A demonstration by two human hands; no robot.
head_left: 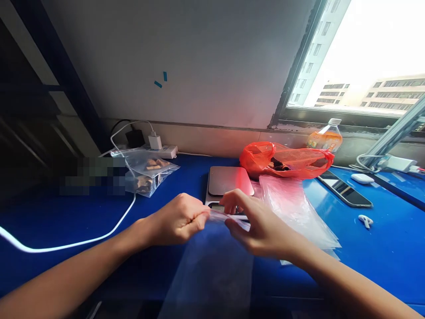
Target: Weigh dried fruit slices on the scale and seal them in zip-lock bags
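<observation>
A clear plastic zip bag [215, 270] hangs over the front edge of the blue table, and it looks flat with nothing visible inside. My left hand [182, 219] is closed on its top left corner, thumb pressed against the curled fingers. At the other end of the bag's mouth is my right hand [254, 223], its thumb and fingers curved but apart around the top edge; whether they touch the plastic is unclear. Just behind both hands lies a flat digital scale [229, 180], its display partly covered by my right hand.
Stacked clear bags [295, 212] lie right of the scale. Behind them sit a red plastic bag [259, 159] and an orange drink bottle [328, 137]. A phone [345, 188] and earbud [365, 220] are farther right. Left are bags with brown pieces [146, 181] and a white cable [99, 239].
</observation>
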